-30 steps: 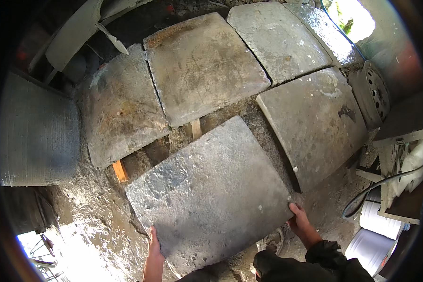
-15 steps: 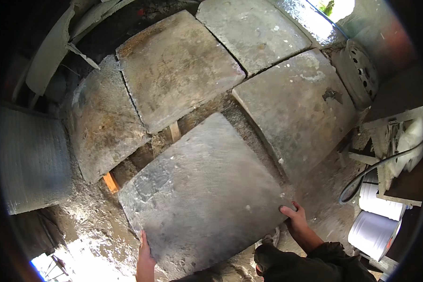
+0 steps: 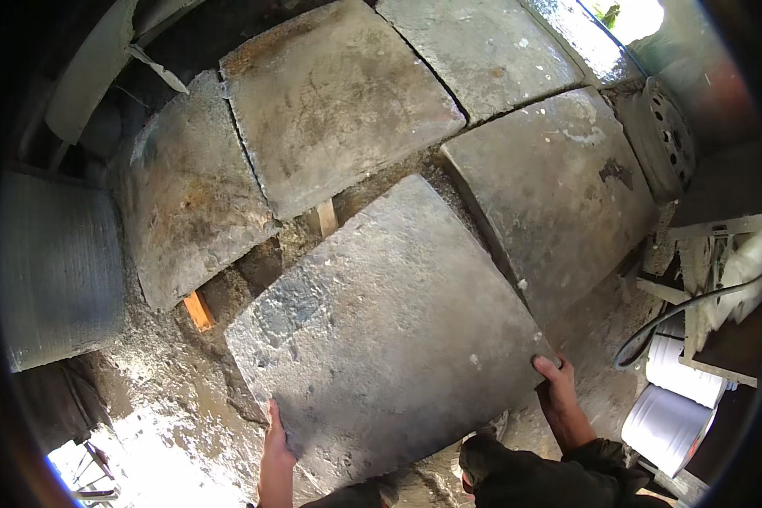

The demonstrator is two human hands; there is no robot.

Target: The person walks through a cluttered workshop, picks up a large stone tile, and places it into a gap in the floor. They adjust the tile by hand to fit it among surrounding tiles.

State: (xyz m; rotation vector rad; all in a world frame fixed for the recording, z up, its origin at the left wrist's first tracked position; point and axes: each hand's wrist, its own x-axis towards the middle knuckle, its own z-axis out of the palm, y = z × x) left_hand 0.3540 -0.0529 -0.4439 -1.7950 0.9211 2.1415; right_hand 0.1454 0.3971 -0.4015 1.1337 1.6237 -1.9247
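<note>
A large grey concrete slab with a rough, pitted surface is held between my two hands. My left hand grips its near left edge, with the thumb along the side. At the near right corner my right hand is closed, thumb on the top face and fingers mostly hidden beneath. The slab's far corner points at the gap between a stained slab and a slab with a dark patch. Its right edge runs close beside the latter.
More slabs lie at the left and far back. An orange wood block and a pale wood strip show in the gap. At right are a wheel rim, a black hose and white buckets. Wet ground glares lower left.
The held slab has moved forward and to the right with both hands on it, and the gap along its right edge looks narrower. The whole view has shifted slightly.
</note>
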